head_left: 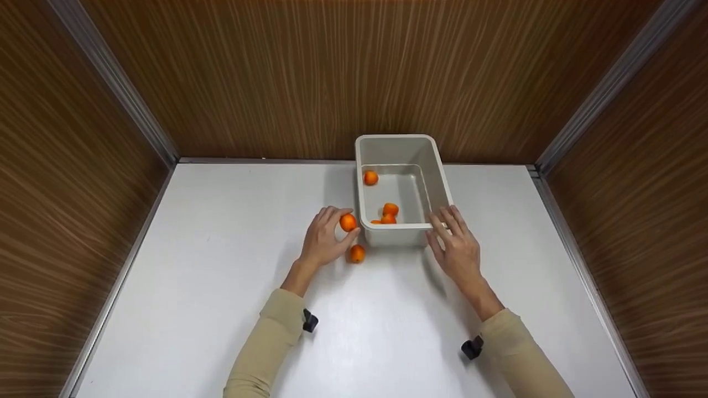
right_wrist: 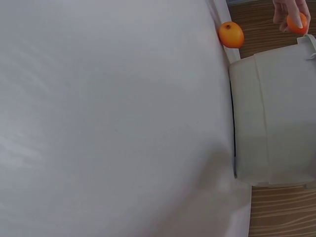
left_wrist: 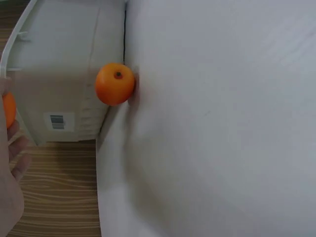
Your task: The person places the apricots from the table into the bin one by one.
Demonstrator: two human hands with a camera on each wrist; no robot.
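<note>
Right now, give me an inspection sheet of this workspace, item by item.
Surface: white table, matte, bare where visible.
Job's things: white bin at the back edge, three oranges inside; one orange held beside the bin's near left corner; a second orange lying on the table just in front of it.
Clutter: nothing seen.
Hands: left hand holds the orange between fingers and thumb; right hand rests straight fingers against the bin's near right corner.
Cables: nothing seen.
Surroundings: wood-grain walls on three sides.

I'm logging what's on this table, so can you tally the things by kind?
Small round orange fruits: 5 (one held in the left hand at, one on the white table at, three in the bin at)
Grey rectangular plastic bin: 1
Total: 6
</note>
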